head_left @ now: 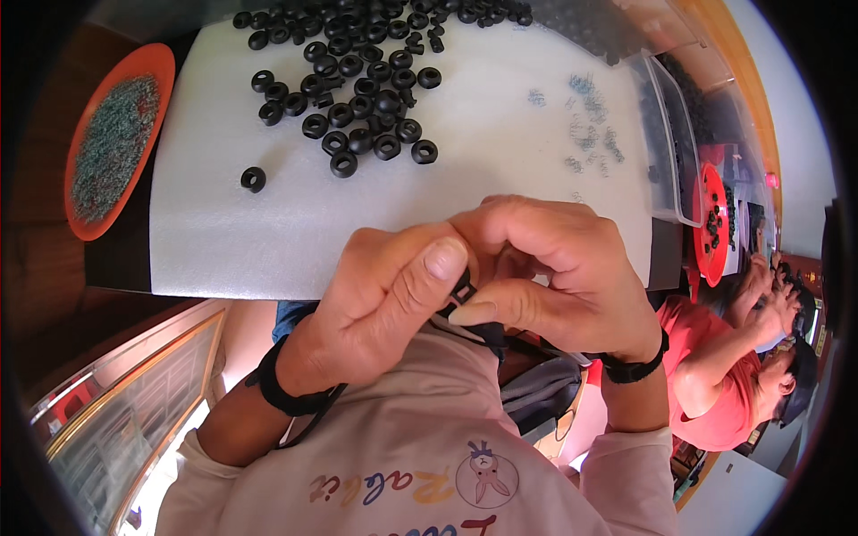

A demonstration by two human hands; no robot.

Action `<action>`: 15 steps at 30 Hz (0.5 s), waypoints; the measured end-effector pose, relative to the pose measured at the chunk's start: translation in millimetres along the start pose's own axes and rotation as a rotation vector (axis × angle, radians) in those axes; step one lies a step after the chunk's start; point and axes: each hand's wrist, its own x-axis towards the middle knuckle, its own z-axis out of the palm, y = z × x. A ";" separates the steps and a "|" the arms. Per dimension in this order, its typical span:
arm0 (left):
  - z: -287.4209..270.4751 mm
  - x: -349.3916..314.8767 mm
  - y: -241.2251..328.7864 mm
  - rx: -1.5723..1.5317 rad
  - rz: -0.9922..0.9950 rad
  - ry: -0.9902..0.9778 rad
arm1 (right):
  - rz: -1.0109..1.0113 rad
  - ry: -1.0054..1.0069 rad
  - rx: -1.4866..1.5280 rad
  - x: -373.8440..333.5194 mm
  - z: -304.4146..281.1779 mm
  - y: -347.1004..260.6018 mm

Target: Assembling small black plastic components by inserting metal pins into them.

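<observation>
Near the front edge of the white foam sheet, my hands meet. My left hand [380, 304] is closed, its thumb pressed along a small black plastic part [463, 290]. From the other side my right hand [567, 281] pinches at the same part with thumb and curled fingers. Most of the part is covered by my fingers, and whether a spring is in it I cannot tell. Beyond my hands lie many black ball-shaped cord lock bodies [360, 140], each with a hole, with small black plungers [436, 41] among them. Loose thin springs [587, 105] are scattered at the right.
An orange-rimmed plate [161, 67] heaped with springs stands left of the foam sheet [206, 241]. At right are a clear plastic box [672, 143] and a red plate [708, 241] with black parts. A co-worker in a red shirt [706, 375] sits at the right.
</observation>
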 end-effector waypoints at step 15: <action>-0.5 0.1 -10.3 -0.378 0.046 0.029 | -0.314 0.364 -0.426 -2.3 22.3 -14.6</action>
